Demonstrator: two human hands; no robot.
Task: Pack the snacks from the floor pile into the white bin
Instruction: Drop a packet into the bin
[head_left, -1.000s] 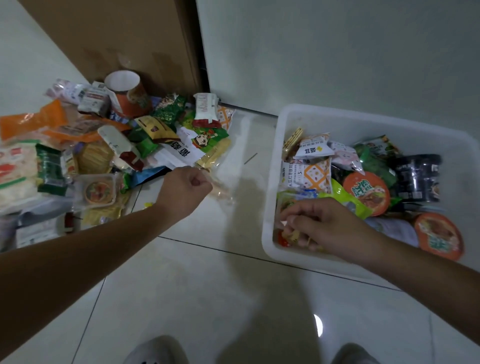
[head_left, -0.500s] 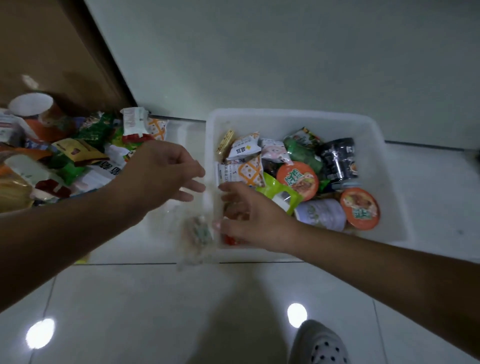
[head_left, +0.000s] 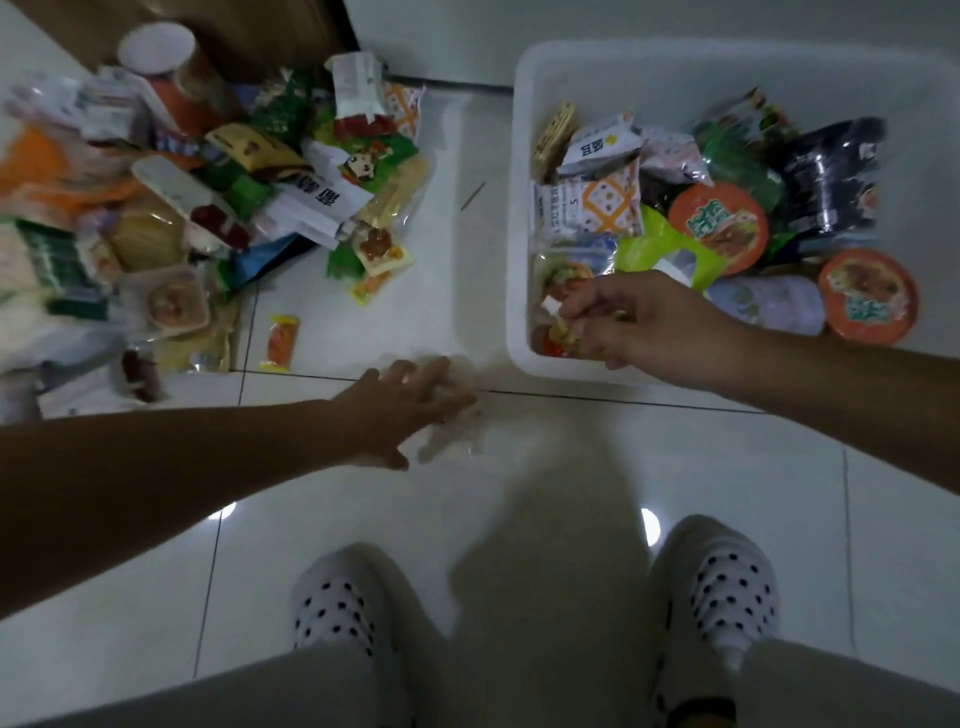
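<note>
White bin (head_left: 519, 218) heaped with colourful snack packets (head_left: 587, 205), orange-lidded cups (head_left: 717, 226)

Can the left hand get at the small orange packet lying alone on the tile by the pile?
Probably yes. The orange packet lies apart on bare floor with nothing over it, and the left hand is just beside it, though it seems occupied with a blurred clear wrapper.

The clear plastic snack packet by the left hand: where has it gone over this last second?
The left hand lifted the clear plastic snack packet off the floor pile and carried it toward the white plastic bin; it now lies blurred under that hand, short of the bin. The right hand stayed in the bin's near corner, pinching small wrapped snacks.
</note>
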